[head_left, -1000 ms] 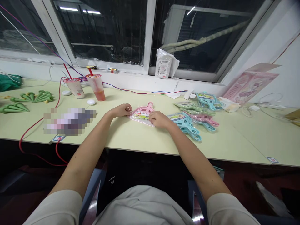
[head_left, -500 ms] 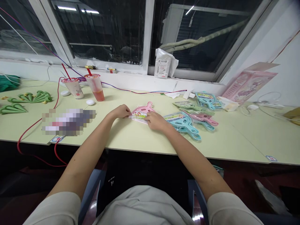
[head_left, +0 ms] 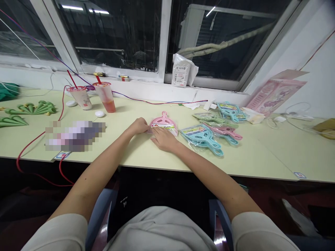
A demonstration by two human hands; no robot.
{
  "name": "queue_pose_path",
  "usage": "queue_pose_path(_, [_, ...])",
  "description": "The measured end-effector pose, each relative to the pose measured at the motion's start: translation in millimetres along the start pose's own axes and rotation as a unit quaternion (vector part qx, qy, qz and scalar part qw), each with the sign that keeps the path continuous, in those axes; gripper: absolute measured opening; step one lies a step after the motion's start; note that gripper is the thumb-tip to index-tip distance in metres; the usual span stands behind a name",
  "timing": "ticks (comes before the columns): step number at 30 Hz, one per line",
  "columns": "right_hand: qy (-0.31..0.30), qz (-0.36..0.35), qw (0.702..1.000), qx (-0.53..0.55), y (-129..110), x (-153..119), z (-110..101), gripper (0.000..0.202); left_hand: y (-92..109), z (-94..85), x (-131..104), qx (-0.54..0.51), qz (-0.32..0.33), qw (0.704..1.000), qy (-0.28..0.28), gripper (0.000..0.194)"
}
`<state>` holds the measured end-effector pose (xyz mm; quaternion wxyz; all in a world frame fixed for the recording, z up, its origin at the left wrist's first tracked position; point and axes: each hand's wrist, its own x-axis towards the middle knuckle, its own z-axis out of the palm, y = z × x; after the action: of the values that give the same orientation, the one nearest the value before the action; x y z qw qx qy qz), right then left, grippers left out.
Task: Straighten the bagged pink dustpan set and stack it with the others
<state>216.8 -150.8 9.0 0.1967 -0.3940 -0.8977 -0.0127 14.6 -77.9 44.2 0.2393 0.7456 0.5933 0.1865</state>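
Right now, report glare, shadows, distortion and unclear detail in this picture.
Head view: bright streaks, likely reflected lights, in the dark window glass; head view: soft shadow on the pale green tabletop beside the bare left hand; head view: white window frames lean, suggesting wide-angle distortion; head view: print on the pink fan-shaped plastic item is illegible.

Workshop or packing room by the look of it, exact kind unclear. Long worktable [head_left: 251,160] under bare windows [head_left: 110,38] at 12 o'clock. Loose wires [head_left: 90,88] trail at 10 o'clock, likely screwdriver [head_left: 99,74] on sill there. Bagged plastic dustpans [head_left: 202,137] piled at 3 o'clock, open box [head_left: 278,94] at 2, small sticker [head_left: 299,175] on table edge at 4.
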Motion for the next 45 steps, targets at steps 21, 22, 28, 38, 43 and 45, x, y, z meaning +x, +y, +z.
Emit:
queue_pose_path(21, [-0.014, 0.015, 1.0, 0.021, 7.8, -1.6, -0.7, 0.051, 9.9, 3.9, -1.4, 0.008, -0.026, 1.0, 0.003, 0.028])
queue_pose_path(22, [-0.016, 0.015, 1.0, 0.021, 10.4, -3.3, -2.5, 0.051, 10.4, 4.4, -1.1, 0.012, -0.032, 0.999, 0.006, 0.028])
queue_pose_path(28, [-0.03, 0.032, 0.998, -0.033, 23.7, -16.1, -17.3, 0.052, 14.2, 5.5, -2.9, 0.017, -0.061, 0.998, 0.008, 0.027])
queue_pose_path(38, [-0.045, 0.047, 0.995, -0.07, 36.1, -29.2, -29.1, 0.056, 16.6, 3.0, -4.8, 0.011, -0.078, 0.997, 0.009, 0.026])
queue_pose_path(43, [-0.048, 0.07, 0.993, -0.084, 35.3, -25.5, -26.7, 0.061, 8.0, -2.3, 1.7, 0.035, -0.088, 0.995, 0.012, 0.024])
queue_pose_path(45, [-0.047, 0.077, 0.992, -0.091, 34.6, -24.6, -24.7, 0.063, 4.4, -6.3, 4.4, 0.063, -0.095, 0.993, 0.018, 0.019])
